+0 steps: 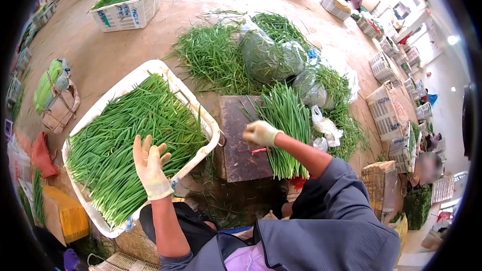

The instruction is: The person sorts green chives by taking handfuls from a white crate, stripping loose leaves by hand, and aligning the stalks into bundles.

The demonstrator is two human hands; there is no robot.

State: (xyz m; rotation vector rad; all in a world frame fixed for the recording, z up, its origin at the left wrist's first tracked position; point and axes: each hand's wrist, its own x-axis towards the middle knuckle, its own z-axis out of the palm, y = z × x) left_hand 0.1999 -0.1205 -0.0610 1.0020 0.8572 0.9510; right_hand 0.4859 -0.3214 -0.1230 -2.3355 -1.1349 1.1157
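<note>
My left hand (150, 169), in a pale glove, is held with its fingers spread over the near right part of a white plastic crate (215, 129). Loose garlic chives (131, 140) fill that crate. Above a dark board (236, 145), my right hand (262, 133), also gloved, has its fingers curled in; whatever they hold, if anything, is hidden. A thin red item (258, 150) lies on the board just below that hand. Beside it, a thick sheaf of garlic chives (287, 125) rests on the board's right side, stems toward me.
Beyond the board lie a heap of loose greens (213, 55), stuffed plastic bags (268, 55) and a small white bag (329, 130). Another filled crate (131, 15) stands at the far left. Crates (386, 110) line the right side, with a seated person (355, 1) farther back.
</note>
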